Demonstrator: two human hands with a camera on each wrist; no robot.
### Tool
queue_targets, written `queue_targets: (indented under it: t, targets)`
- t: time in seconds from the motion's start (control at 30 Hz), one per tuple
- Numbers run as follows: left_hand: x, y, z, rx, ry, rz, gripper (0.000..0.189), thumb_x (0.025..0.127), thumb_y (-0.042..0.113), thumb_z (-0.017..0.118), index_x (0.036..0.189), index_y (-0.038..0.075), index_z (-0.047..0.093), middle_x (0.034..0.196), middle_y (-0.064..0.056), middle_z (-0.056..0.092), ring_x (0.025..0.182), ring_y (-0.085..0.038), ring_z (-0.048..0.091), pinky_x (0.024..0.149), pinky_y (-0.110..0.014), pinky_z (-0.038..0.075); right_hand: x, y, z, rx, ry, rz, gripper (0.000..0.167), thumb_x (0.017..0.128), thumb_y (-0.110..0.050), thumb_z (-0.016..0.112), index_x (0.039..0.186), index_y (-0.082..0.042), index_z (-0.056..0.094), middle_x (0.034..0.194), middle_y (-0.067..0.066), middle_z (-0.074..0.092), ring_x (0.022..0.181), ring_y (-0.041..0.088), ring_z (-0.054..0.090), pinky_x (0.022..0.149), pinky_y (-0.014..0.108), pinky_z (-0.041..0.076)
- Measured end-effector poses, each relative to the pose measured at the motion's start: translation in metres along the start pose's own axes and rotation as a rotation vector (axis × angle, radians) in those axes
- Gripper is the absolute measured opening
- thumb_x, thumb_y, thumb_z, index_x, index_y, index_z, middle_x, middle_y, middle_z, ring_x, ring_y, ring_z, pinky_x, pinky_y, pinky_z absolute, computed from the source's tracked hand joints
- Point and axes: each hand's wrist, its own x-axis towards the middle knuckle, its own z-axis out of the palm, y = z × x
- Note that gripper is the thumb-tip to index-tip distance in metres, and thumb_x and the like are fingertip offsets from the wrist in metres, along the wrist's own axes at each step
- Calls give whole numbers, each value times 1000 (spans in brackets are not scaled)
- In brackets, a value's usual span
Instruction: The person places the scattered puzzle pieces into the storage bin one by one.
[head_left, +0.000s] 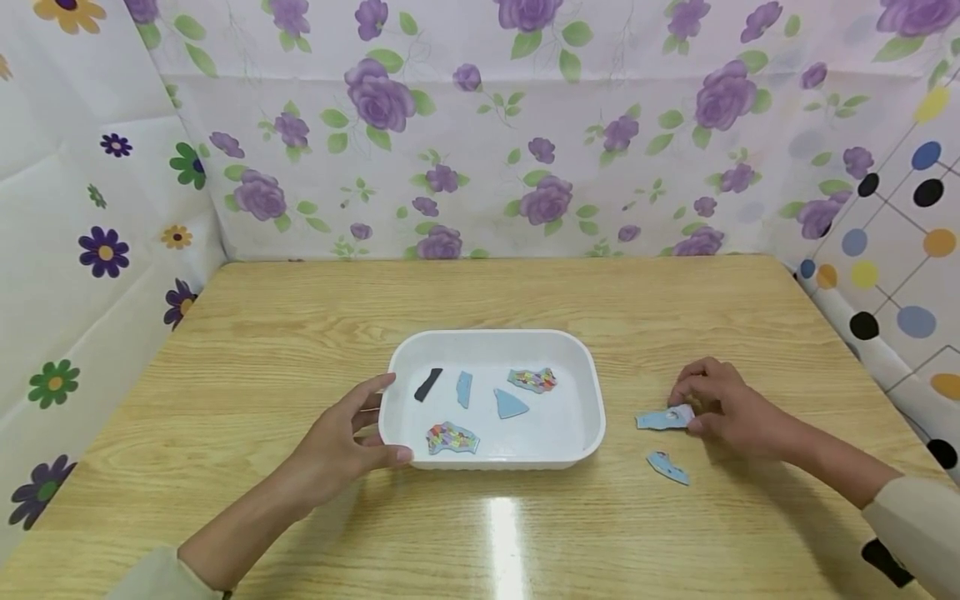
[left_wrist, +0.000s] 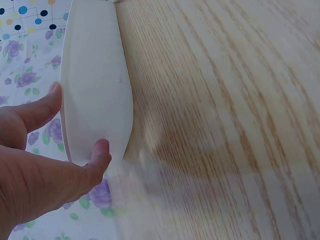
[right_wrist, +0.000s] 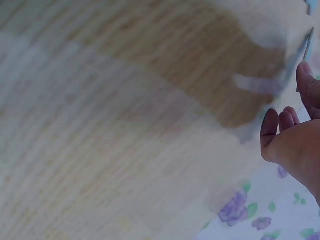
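Note:
A white plastic tray (head_left: 491, 333) sits on the wooden table, and my left hand (head_left: 341, 442) holds its left end, fingers at the side rim and thumb at the front corner. In the left wrist view the thumb and a finger lie against the tray's outer wall (left_wrist: 97, 75). To the tray's right, my right hand (head_left: 731, 408) pinches the right end of a flat, irregular light-blue piece (head_left: 656, 419) between thumb and fingers. Only the thin edge of that piece (right_wrist: 309, 45) shows in the right wrist view. Nearer the front lies another light-blue piece (head_left: 667, 468).
Inside the tray lie a black strip (head_left: 428, 384), a narrow blue piece (head_left: 464, 389), a blue triangular piece (head_left: 511, 404) and two multicoloured pieces, one at the back (head_left: 533, 380) and one in front (head_left: 452, 439). Flowered cloth (head_left: 480, 167) hangs behind the table.

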Motion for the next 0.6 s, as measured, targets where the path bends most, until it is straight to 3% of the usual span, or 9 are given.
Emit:
queue_targets:
  t: [0.27,0.6]
  targets:
    - [1,-1,0,1,2,0,96,75,12,83,151,10,24,138,-19,42,127,-38,46,93,-32,53,4,-1,-12,34,-6,74,26,83,5,70,100,-13,63,123,16,44,111,27,34,69,24,43]
    - [1,-2,-1,-14,2,3,96,74,12,83,151,10,25,139,-19,42,128,-37,45,93,-30,53,20,-18,-33,82,0,144,19,91,0,63,107,-12,62,130,13,42,117,18,34,73,22,41]
